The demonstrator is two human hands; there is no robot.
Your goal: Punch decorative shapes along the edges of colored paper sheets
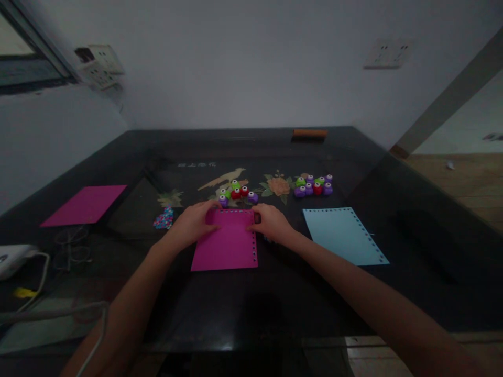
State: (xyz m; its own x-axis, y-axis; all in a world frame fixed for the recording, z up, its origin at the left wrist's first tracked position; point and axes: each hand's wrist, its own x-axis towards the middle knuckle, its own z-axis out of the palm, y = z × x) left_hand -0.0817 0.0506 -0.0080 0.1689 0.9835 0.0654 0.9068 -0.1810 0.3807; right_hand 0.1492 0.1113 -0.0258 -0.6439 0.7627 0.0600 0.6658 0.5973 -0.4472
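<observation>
A pink sheet of paper (226,251) lies on the dark table in front of me, with small punched holes along its far and right edges. My left hand (195,222) grips its far left corner, thumb on top and fingers curled over the far edge. At the far right corner, my right hand (272,222) pinches the sheet the same way. Just beyond the paper sit several small round gadgets with eye-like tops (236,193) in green, red and purple. Some small bits lie partly hidden beneath my right hand.
A light blue sheet (341,235) with holes along two edges lies right, behind it more eye-topped gadgets (313,186). Colourful bits (164,218) are piled left. Another pink sheet (86,205), a white device (15,260) with a cable and a brown roll (309,133) are around.
</observation>
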